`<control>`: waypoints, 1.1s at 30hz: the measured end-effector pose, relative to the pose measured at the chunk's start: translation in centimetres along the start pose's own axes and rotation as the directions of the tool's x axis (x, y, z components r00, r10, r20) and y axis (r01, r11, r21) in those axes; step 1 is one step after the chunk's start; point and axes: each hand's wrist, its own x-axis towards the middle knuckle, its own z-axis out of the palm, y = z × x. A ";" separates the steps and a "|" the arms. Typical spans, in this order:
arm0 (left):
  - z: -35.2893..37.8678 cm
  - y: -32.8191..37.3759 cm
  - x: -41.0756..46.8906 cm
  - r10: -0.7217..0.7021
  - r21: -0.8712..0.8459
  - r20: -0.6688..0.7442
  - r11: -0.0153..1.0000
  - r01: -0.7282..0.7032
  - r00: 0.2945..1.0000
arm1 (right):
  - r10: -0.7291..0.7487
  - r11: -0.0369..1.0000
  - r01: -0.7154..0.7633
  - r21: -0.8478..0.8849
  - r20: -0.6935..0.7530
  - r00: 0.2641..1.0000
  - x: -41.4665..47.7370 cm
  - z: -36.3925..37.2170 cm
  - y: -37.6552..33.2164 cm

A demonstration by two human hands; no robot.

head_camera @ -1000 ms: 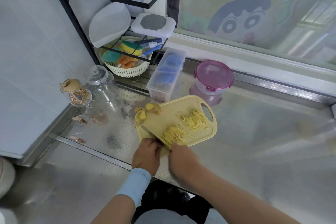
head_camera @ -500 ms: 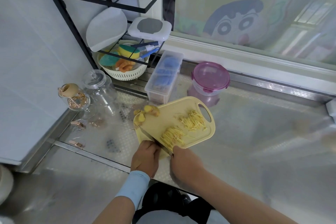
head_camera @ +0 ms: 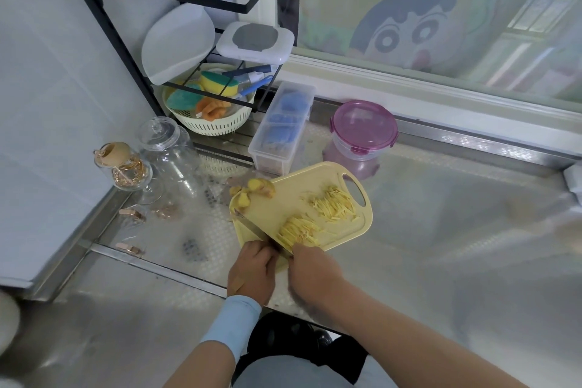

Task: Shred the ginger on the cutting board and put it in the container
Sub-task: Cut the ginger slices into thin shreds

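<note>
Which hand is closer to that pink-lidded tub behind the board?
Right. The right hand, gripping the knife, is across the cutting board from the pink-lidded tub; the left hand sits farther left.

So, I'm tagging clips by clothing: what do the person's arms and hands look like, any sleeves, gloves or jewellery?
Both hands are bare, with no gloves. The left hand has a snug light blue sleeve band at the wrist, and the arm behind it is uncovered. The right hand and right forearm wear nothing. No ring or watch shows.
</note>
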 end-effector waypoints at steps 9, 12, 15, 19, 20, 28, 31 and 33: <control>-0.2 0.2 0.4 0.014 0.022 -0.009 1.000 -0.014 1.000 | -0.028 0.999 0.028 -0.028 -0.007 1.000 -1.5 -0.3 0.8; -0.2 0.1 0.4 0.001 0.000 -0.017 1.000 -0.001 1.000 | -0.017 0.999 0.018 -0.040 0.007 1.000 -1.5 -0.2 0.7; -0.1 0.0 0.2 0.005 -0.017 -0.017 1.000 -0.005 1.000 | -0.012 0.999 0.013 -0.045 0.032 0.999 -1.4 -0.3 0.3; -0.2 -0.2 0.4 0.007 -0.025 -0.021 1.000 -0.007 1.000 | -0.017 0.997 0.021 -0.079 0.061 0.998 -0.8 -0.7 -0.3; -0.2 -0.3 0.5 0.004 -0.021 -0.017 1.000 -0.005 1.000 | -0.003 0.998 0.006 -0.061 0.058 0.998 -0.6 -0.7 -0.3; -0.2 -0.4 0.5 -0.013 -0.033 0.005 0.999 0.013 1.000 | -0.004 0.999 0.006 -0.044 0.034 0.999 -1.9 -0.7 0.0; -0.4 -0.2 0.5 -0.005 -0.031 -0.008 1.000 0.005 1.000 | 0.028 0.999 -0.027 -0.038 0.026 0.999 -2.4 -0.6 0.3; -0.5 -0.1 0.6 -0.003 -0.032 -0.020 1.000 0.002 1.000 | 0.030 0.999 -0.028 -0.039 0.027 0.999 -2.6 -0.5 0.4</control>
